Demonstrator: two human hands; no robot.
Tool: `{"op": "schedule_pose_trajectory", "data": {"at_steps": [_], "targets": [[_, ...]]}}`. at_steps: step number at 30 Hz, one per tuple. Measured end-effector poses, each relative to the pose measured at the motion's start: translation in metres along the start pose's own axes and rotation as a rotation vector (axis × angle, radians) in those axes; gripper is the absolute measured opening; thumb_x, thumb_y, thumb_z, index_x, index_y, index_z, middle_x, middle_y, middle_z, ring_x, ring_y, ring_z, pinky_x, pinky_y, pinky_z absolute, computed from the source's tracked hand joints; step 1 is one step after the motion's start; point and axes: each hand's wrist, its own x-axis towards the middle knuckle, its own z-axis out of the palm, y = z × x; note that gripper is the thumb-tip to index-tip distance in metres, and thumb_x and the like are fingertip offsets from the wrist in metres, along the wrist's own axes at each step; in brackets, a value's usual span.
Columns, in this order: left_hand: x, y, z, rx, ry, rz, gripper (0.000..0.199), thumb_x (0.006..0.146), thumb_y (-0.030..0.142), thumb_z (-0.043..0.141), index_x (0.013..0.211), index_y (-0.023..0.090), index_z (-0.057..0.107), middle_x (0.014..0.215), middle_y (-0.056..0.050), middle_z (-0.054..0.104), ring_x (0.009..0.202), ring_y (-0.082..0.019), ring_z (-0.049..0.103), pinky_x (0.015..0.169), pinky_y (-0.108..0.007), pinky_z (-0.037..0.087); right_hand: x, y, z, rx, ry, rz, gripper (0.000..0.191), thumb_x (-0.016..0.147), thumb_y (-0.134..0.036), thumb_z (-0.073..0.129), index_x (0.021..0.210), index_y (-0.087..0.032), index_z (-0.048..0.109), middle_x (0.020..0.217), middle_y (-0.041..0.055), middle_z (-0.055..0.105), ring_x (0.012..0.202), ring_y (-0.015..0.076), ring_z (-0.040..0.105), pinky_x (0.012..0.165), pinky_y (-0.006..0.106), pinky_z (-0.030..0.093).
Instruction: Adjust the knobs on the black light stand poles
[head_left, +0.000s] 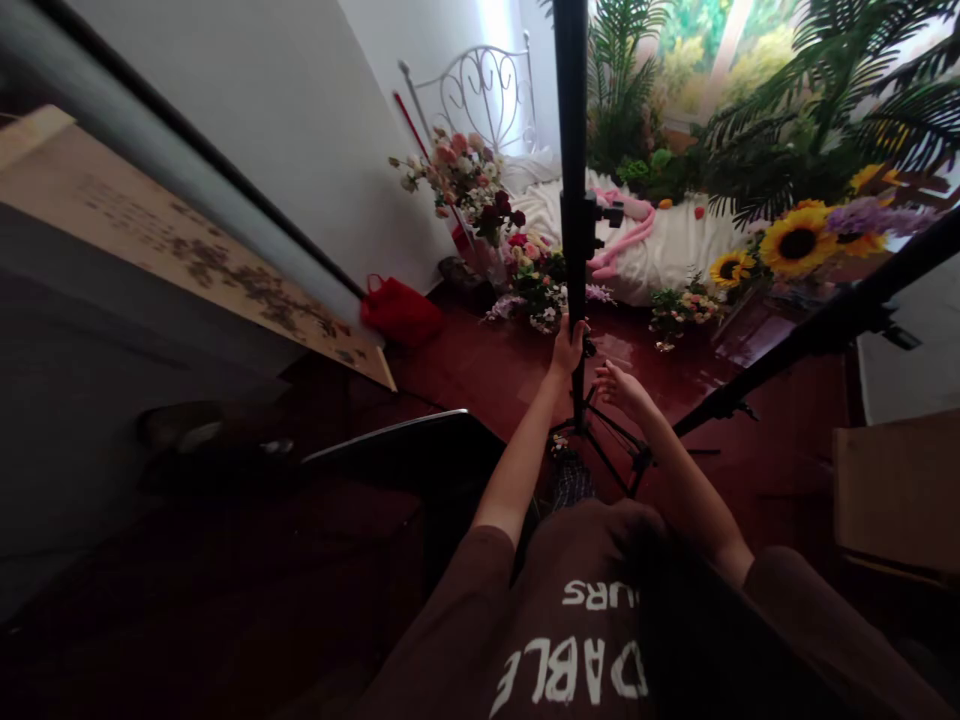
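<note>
A black light stand (573,120) rises upright in front of me, with a clamp knob (613,214) on its pole. My left hand (568,348) is wrapped round the pole below that knob. Just right of the pole, my right hand (621,388) hangs apart from it, fingers loosely spread and holding nothing. A smaller dark knob (589,347) sits on the pole between the two hands. Below them the stand's legs (606,455) spread over the dark red floor (480,375).
A second black stand (795,345) slants across the right. Beyond lie artificial flowers (536,275), sunflowers (796,240), palm fronds (817,110) and a white-draped bed (679,250). To the left are a hanging scroll (187,240) and red bag (400,310); a cardboard box (896,490) stands right.
</note>
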Motion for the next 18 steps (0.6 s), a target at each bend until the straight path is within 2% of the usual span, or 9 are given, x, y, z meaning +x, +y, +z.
{"op": "schedule_pose_trajectory", "data": {"at_steps": [3, 5, 9, 12, 14, 16, 18], "targets": [[-0.001, 0.002, -0.001, -0.001, -0.008, 0.016, 0.055, 0.087, 0.073, 0.043, 0.095, 0.021, 0.058, 0.083, -0.003, 0.062, 0.073, -0.012, 0.059, 0.073, -0.026, 0.049, 0.018, -0.015, 0.019, -0.074, -0.034, -0.013, 0.032, 0.091, -0.051, 0.059, 0.080, -0.020, 0.062, 0.060, -0.0004, 0.066, 0.041, 0.0067, 0.048, 0.040, 0.018, 0.035], [-0.001, 0.003, -0.003, -0.014, -0.034, 0.012, 0.056, 0.086, 0.073, 0.043, 0.098, 0.020, 0.059, 0.084, -0.004, 0.063, 0.072, -0.013, 0.060, 0.071, -0.026, 0.049, 0.026, -0.021, 0.025, -0.068, -0.042, 0.000, 0.034, 0.089, -0.052, 0.061, 0.076, -0.021, 0.060, 0.058, -0.0009, 0.065, 0.041, 0.0061, 0.047, 0.040, 0.018, 0.034], [0.002, 0.003, -0.009, -0.006, -0.081, 0.010, 0.057, 0.085, 0.074, 0.046, 0.098, 0.020, 0.059, 0.082, -0.004, 0.064, 0.070, -0.013, 0.060, 0.068, -0.026, 0.048, 0.034, -0.024, 0.023, -0.038, -0.063, 0.028, 0.031, 0.081, -0.050, 0.069, 0.076, -0.021, 0.059, 0.057, -0.0033, 0.063, 0.039, 0.0046, 0.041, 0.039, 0.018, 0.031], [0.004, 0.002, -0.011, -0.001, -0.111, 0.014, 0.058, 0.084, 0.075, 0.046, 0.098, 0.020, 0.060, 0.081, -0.003, 0.064, 0.068, -0.013, 0.060, 0.068, -0.026, 0.048, 0.038, -0.023, 0.020, -0.110, -0.078, 0.005, 0.034, 0.075, -0.051, 0.073, 0.077, -0.021, 0.057, 0.055, -0.0057, 0.057, 0.038, 0.0037, 0.033, 0.039, 0.019, 0.026], [0.004, 0.000, -0.011, -0.013, -0.114, 0.019, 0.060, 0.084, 0.076, 0.045, 0.099, 0.020, 0.060, 0.079, -0.003, 0.064, 0.066, -0.013, 0.060, 0.066, -0.026, 0.048, 0.038, -0.021, 0.021, -0.204, -0.019, -0.105, 0.036, 0.068, -0.047, 0.077, 0.075, -0.022, 0.052, 0.057, -0.0075, 0.053, 0.041, 0.0044, 0.034, 0.041, 0.019, 0.026], [0.004, -0.001, -0.011, -0.016, -0.112, 0.028, 0.061, 0.083, 0.076, 0.046, 0.101, 0.019, 0.060, 0.079, -0.003, 0.064, 0.066, -0.013, 0.060, 0.064, -0.026, 0.048, 0.037, -0.018, 0.022, -0.348, 0.103, -0.323, 0.040, 0.063, -0.041, 0.080, 0.073, -0.023, 0.046, 0.061, -0.0077, 0.052, 0.048, 0.0066, 0.041, 0.046, 0.020, 0.031], [0.003, -0.001, -0.012, -0.001, -0.110, 0.030, 0.060, 0.084, 0.074, 0.047, 0.103, 0.019, 0.061, 0.080, -0.003, 0.065, 0.067, -0.013, 0.061, 0.066, -0.026, 0.049, 0.034, -0.015, 0.022, -0.542, 0.212, -0.540, 0.036, 0.065, -0.037, 0.078, 0.075, -0.024, 0.046, 0.068, -0.0057, 0.055, 0.058, 0.0101, 0.049, 0.053, 0.022, 0.038]]}}
